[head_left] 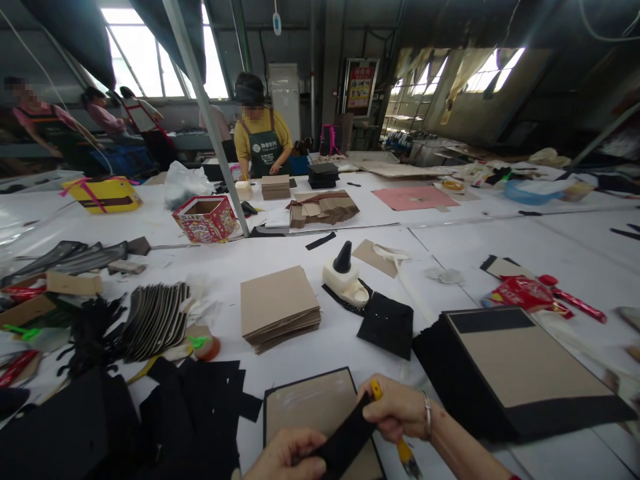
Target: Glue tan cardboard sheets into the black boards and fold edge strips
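Note:
A black strip (pixel 345 440) stretches between both of my hands at the bottom edge. My left hand (pixel 285 457) pinches its lower end. My right hand (pixel 397 408) grips its upper end and also holds a yellow-handled brush (pixel 404 450) that points down. Under the hands lies a brown board with a black border (pixel 313 403). A stack of brown cardboard squares (pixel 277 313) sits just beyond it.
A large black-and-brown panel stack (pixel 520 367) lies at right, loose black pieces (pixel 195 407) at left. A white glue bottle with a black tip (pixel 344 275) stands mid-table. A red box (pixel 206 217) and a yellow box (pixel 103 193) sit farther back. A person in a green apron (pixel 263 137) works across the table.

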`<control>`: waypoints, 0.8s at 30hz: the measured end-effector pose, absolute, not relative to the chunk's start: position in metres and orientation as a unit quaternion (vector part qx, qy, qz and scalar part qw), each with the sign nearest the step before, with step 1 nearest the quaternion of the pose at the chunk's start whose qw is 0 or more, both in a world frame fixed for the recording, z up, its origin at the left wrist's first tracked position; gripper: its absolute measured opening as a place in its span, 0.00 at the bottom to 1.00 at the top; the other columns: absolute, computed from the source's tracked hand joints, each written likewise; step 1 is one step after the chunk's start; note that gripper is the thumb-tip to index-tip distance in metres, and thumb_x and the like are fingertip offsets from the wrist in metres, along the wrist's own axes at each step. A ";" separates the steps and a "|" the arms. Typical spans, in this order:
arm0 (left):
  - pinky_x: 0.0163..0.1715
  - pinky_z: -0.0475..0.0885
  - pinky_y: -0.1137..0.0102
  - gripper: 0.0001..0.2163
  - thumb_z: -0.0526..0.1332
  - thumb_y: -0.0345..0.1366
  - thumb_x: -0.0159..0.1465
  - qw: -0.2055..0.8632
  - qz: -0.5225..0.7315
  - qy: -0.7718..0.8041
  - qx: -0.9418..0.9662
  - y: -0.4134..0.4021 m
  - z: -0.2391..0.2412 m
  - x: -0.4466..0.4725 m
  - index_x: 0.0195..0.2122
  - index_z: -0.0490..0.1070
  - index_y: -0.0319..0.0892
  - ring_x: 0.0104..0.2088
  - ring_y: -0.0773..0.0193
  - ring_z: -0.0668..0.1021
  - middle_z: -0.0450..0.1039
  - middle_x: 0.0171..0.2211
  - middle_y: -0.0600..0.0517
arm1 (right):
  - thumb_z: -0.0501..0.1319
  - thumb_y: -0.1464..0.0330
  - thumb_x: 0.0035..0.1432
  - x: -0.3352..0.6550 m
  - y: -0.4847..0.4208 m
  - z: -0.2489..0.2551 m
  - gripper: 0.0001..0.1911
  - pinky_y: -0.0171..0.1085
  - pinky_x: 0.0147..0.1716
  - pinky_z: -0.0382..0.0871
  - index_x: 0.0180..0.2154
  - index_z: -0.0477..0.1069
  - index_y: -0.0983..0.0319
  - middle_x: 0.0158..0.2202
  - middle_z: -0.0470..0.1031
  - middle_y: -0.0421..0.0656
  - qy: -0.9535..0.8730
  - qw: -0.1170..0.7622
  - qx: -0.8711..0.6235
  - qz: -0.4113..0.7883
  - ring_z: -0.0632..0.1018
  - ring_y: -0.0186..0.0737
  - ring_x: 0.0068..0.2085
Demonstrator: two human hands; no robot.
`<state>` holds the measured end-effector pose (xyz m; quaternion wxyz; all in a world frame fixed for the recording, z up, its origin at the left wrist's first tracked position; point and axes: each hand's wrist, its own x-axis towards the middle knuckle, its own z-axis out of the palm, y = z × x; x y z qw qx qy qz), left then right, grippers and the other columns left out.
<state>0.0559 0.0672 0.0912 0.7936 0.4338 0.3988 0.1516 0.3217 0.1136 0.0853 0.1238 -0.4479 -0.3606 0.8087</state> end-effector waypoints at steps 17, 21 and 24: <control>0.15 0.52 0.73 0.18 0.56 0.56 0.51 0.513 0.226 0.701 0.440 0.090 0.018 0.009 0.21 0.59 0.45 0.13 0.72 0.59 0.57 0.12 0.61 | 0.59 0.73 0.50 0.295 0.136 0.032 0.12 0.28 0.14 0.49 0.18 0.60 0.61 0.12 0.59 0.32 -0.526 0.129 -0.675 0.501 0.60 0.26 0.15; 0.19 0.56 0.71 0.16 0.56 0.52 0.52 0.472 0.216 0.726 0.451 0.095 0.017 0.003 0.19 0.62 0.44 0.17 0.69 0.63 0.63 0.15 0.57 | 0.59 0.74 0.50 0.294 0.139 0.022 0.11 0.30 0.18 0.53 0.18 0.62 0.61 0.15 0.62 0.34 -0.556 0.130 -0.678 0.463 0.65 0.30 0.18; 0.24 0.58 0.70 0.17 0.57 0.52 0.52 0.445 0.209 0.743 0.454 0.097 0.016 0.002 0.18 0.63 0.43 0.20 0.67 0.65 0.64 0.16 0.56 | 0.58 0.73 0.50 0.295 0.137 0.019 0.10 0.31 0.21 0.55 0.19 0.64 0.61 0.16 0.65 0.35 -0.567 0.126 -0.685 0.440 0.67 0.33 0.21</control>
